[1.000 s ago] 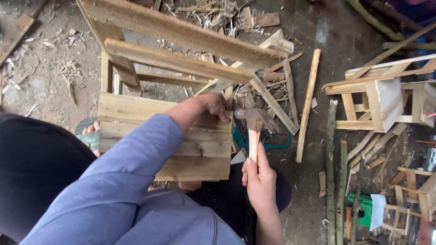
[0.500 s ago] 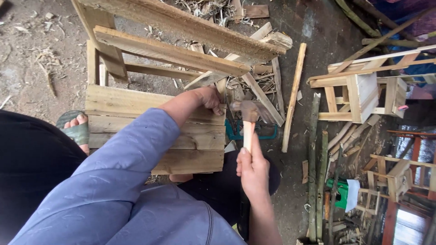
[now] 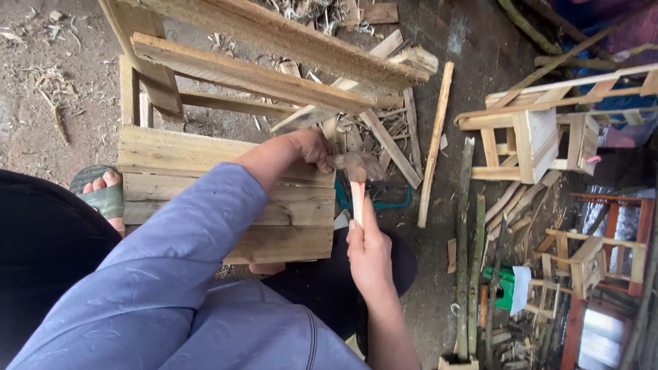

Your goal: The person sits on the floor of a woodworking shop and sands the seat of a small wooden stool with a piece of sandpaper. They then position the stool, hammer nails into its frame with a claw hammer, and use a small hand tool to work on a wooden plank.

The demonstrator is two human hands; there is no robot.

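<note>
**Hammer head lowered onto the panel edge**

Compared with the earlier frame, the hammer (image 3: 357,179) has come down and inward: its head now sits right against the fingers of the left hand (image 3: 310,148), where before it was slightly clear of them. The view has also shifted a little, so the panel lies further left.

The right hand (image 3: 369,248) is closed in a full fist around the lower end of the pale wooden handle, thumb running up the shaft. The forearm enters from the bottom edge and points upward; the handle stands nearly vertical in the view, with the dark head lying crosswise at the top.

The left arm, in a blue-grey sleeve, reaches diagonally across the slatted wooden panel (image 3: 205,199). The left hand is curled at the panel's upper right corner, fingers pinched together; whatever they hold is too small to make out.

The panel rests across the person's lap. A foot in a green sandal (image 3: 100,196) sits on the floor just left of it. Unfinished wooden stools (image 3: 541,140) stand well apart to the right.
</note>
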